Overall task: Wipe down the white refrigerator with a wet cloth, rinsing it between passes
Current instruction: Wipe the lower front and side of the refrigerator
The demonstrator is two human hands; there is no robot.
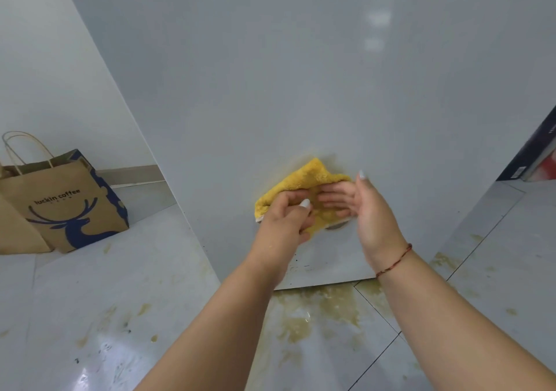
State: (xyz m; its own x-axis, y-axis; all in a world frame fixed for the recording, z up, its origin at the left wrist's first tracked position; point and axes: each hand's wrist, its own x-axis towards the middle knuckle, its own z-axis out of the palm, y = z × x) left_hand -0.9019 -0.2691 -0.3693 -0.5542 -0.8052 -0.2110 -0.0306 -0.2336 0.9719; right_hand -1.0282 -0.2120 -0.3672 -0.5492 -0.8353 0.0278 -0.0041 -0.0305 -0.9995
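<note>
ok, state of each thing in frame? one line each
yellow cloth: bunched, pressed against the fridge's lower panel
left hand: grip closed on the cloth
right hand: open, fingers flat on the cloth
refrigerator: upright, dark specks near bottom edge
floor: wet, yellowish-brown stains
paper bag: upright, open top, on the floor at left

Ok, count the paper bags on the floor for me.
2. The bag with the deer print stands by the wall, left of the refrigerator. A plain brown bag sits in front of it, cut off by the left edge; more may be out of view.
</note>
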